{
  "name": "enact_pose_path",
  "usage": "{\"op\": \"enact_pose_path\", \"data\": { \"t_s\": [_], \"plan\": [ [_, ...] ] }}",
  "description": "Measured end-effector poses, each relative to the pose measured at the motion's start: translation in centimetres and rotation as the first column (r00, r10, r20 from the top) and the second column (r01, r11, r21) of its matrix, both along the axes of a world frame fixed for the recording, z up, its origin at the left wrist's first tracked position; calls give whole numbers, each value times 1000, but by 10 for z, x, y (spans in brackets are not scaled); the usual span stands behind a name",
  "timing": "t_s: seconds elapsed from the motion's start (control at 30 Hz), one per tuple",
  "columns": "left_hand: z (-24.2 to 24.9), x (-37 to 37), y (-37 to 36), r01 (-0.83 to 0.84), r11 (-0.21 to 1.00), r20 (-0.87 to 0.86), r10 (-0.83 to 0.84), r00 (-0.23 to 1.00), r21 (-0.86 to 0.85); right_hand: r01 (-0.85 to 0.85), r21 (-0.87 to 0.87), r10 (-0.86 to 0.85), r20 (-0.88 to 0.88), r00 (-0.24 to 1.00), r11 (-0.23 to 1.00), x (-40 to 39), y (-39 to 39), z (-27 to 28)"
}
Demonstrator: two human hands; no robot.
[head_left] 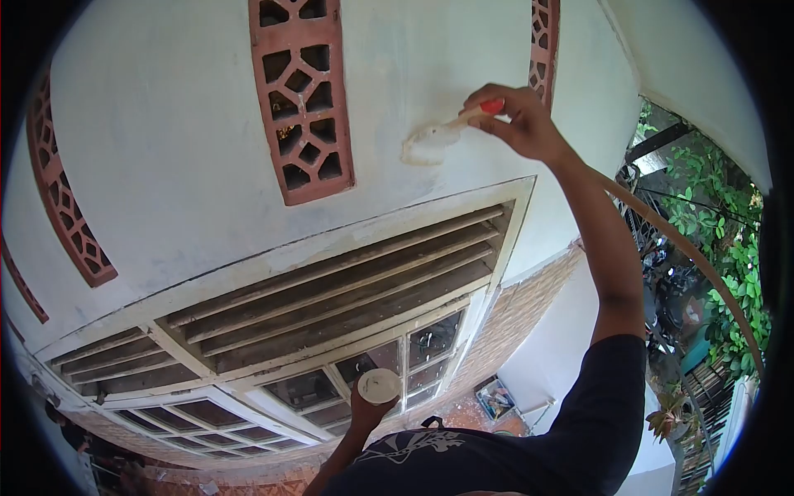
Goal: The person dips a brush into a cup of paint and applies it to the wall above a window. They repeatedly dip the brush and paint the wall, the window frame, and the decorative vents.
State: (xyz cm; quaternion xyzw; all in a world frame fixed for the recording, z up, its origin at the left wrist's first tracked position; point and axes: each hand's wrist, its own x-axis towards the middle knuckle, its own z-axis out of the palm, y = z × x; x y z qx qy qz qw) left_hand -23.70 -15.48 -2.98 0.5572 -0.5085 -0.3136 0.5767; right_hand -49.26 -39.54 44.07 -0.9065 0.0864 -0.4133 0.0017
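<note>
My right hand [521, 122] is raised to the wall, its fingers closed round the handle of a paintbrush [432, 142] with a red end. The pale, paint-coated bristles are at the white wall [422, 70], just right of a reddish vent-block panel [303, 99]; whether they press on it is hard to tell. Low in the view, my left hand [369, 412] grips a small white cup [380, 386] from below. Some whitish stuff shows inside the cup. Most of the left hand's fingers are hidden behind it.
Below the brush run wooden louvre slats [356, 281] above white-framed windows [430, 343]. A tray of assorted items [495, 398] lies on the floor far below. A brown pole or hose [686, 248] curves down at right, by green plants [715, 194]. More vent panels [70, 190] stand left.
</note>
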Motion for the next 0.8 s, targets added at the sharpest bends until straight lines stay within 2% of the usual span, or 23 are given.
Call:
{"op": "enact_pose_path", "data": {
  "t_s": [0.1, 0.17, 0.2, 0.23, 0.3, 0.37, 0.4, 0.43, 0.47, 0.5, 0.63, 0.8],
  "plan": [
    [-7, 2, 0, -22, 1000, -2, 22, 1000, -18, 47, -171, -30, 97, 995, 984, -3, 5, 27],
    [-10, 3, -1, -13, 1000, -11, 13, 1000, 1, -3, -244, 47, 174, 984, 970, -9, 9, 42],
    [-8, 3, -1, 0, 1000, -18, 1, 1000, 16, 41, -312, 28, 212, 977, 949, -14, 12, 46],
    [-7, 2, 0, 2, 1000, -20, -2, 1000, 24, 56, -308, 27, 260, 965, 950, -18, 13, 46],
    [-1, -1, 0, 7, 1000, -10, -7, 1000, 20, 146, -488, 15, 311, 950, 860, -16, 22, 35],
    [10, -6, 1, -6, 999, 36, 5, 999, 41, 243, -583, -56, 320, 946, 775, -13, 26, 14],
    [9, -7, 0, -1, 999, 13, 1, 1000, 37, 236, -641, -105, 235, 966, 730, -11, 30, 5],
    [6, -8, 1, 5, 999, -9, -5, 1000, 34, 173, -659, -54, 197, 979, 732, -6, 28, -10],
    [0, -9, 0, 4, 999, -12, -4, 1000, 37, 173, -630, -98, 152, 984, 757, -3, 29, -26],
    [-9, -8, -2, 9, 1000, -4, -9, 1000, 30, 119, -617, -73, 100, 992, 778, -3, 22, -42],
    [-12, -9, -2, 41, 999, -15, -40, 999, 26, 71, -465, -42, 72, 997, 882, -4, 28, -97],
    [-10, -12, -3, 50, 998, 18, -51, 999, 34, 32, -383, -26, 21, 999, 923, -10, 28, -151]
  ]
}}
